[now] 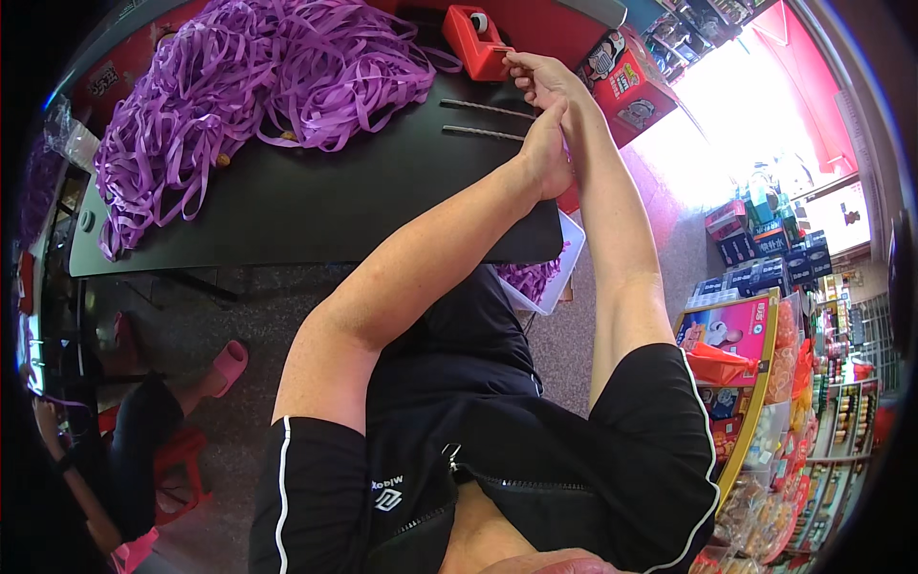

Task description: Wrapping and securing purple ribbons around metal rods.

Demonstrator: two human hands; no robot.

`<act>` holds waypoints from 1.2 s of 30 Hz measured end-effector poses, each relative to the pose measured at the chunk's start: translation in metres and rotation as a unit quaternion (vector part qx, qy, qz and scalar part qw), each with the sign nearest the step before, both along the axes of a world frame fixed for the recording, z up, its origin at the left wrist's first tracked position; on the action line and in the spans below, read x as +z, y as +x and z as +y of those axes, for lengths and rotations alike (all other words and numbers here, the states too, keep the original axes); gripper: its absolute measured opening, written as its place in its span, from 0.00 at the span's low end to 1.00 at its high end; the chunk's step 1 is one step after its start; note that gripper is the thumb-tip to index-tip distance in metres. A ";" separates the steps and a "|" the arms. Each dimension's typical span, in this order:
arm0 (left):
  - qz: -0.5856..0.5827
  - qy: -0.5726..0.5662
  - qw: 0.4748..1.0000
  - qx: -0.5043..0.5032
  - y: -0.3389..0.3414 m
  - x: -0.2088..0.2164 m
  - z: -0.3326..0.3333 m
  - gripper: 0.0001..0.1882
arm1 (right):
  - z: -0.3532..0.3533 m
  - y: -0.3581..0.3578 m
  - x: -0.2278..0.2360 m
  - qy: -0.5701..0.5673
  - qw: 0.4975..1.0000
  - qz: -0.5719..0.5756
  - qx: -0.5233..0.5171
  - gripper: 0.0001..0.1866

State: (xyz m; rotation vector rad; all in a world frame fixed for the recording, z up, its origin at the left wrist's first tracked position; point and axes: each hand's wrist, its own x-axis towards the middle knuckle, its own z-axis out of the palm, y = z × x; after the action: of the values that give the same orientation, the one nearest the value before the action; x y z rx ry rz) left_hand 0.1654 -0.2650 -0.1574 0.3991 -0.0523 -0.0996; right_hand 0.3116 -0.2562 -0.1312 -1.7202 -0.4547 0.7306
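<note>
At the table's far right edge stands a red tape dispenser point(475, 46) with a roll in it. My right hand point(543, 78) reaches to its front edge, thumb and fingertips pinched together there on the tape, which itself barely shows. Just nearer, my left hand point(548, 158) is closed beside my right wrist. Its fingers are mostly hidden, and a sliver of purple shows by them. Two thin metal rods point(486, 107) lie side by side on the black tabletop point(344, 206), left of my hands. A big tangled heap of purple ribbon point(277, 72) covers the far left.
Beneath the table's right corner is a white bin point(564, 258) holding purple ribbon. Right of the dispenser sits a red printed carton point(631, 81). Stacked boxes and packed shelves point(841, 430) line the right. Another person's leg and pink slipper point(230, 368) show at lower left, near a red stool point(182, 474).
</note>
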 end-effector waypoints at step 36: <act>0.060 0.002 0.997 0.057 0.003 -0.005 0.000 0.32 | -0.146 -0.061 0.009 0.250 0.953 0.169 0.015 0.15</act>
State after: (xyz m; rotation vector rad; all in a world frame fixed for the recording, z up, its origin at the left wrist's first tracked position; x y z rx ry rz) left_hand 0.1679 -0.2649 -0.1627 0.3982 0.0891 -0.0108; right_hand 0.2503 -0.4019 -0.1220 -1.0906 -0.3857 0.8304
